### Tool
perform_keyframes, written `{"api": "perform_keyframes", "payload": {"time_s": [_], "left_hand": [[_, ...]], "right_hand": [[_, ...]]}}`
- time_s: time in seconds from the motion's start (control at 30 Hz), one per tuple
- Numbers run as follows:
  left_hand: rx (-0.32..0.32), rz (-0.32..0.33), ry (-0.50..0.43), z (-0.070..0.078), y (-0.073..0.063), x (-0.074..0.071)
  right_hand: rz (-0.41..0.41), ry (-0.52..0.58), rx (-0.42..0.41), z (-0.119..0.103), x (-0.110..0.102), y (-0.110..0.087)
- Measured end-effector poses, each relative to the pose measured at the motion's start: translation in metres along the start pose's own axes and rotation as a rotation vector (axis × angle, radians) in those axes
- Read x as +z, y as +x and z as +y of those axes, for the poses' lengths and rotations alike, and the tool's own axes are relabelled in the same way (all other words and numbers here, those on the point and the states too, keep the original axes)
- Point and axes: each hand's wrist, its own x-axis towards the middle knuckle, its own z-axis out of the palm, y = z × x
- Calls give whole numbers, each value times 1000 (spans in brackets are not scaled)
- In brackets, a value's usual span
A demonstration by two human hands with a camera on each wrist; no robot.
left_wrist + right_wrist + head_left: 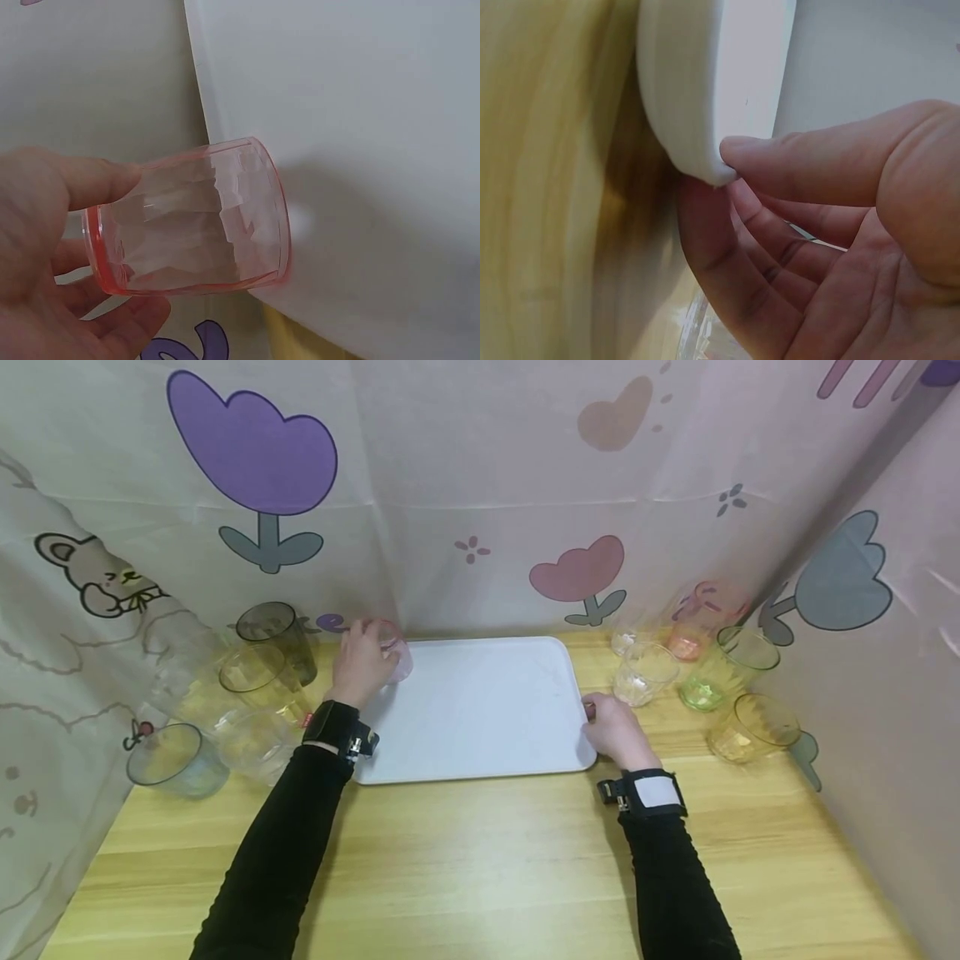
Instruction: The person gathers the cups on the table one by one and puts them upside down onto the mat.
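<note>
A white rectangular tray (480, 710) lies on the wooden table, its long side toward me. At its far left corner my left hand (362, 664) holds a clear pink glass (195, 217), thumb on one side and fingers on the other near the rim. The glass's base is right at the tray's surface in the left wrist view. My right hand (618, 731) pinches the tray's right edge near the front corner, thumb on top and fingers beneath, as the right wrist view shows.
Left of the tray stand several glasses, among them a dark grey glass (281, 639) and a bluish glass (180, 764). On the right are a clear glass (643, 675), a green glass (723, 670), an amber glass (752, 729) and a pink-orange glass (686, 642). A printed curtain (465, 460) hangs behind.
</note>
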Motion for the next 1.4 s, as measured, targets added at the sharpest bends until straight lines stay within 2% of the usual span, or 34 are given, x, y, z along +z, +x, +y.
{"api": "perform_keyframes", "payload": {"time_s": [0.3, 0.5, 0.63, 0.93, 1.17, 1.27, 1.4], "left_hand": [[1, 12, 5, -2, -3, 3], [24, 60, 15, 0, -9, 1], [49, 103, -13, 4, -18, 0], [124, 217, -79, 13, -47, -1], [222, 313, -159, 23, -71, 8], [259, 304, -181, 28, -81, 15], [285, 220, -191, 35, -93, 22]], "right_hand": [[11, 5, 7, -1, 1, 0], [81, 59, -20, -1, -2, -3], [178, 128, -52, -1, -6, -6], [457, 314, -174, -2, -11, -3], [653, 405, -242, 0, -13, -1], [753, 407, -269, 3, -15, -1], [837, 388, -248, 9, -18, -1]]}}
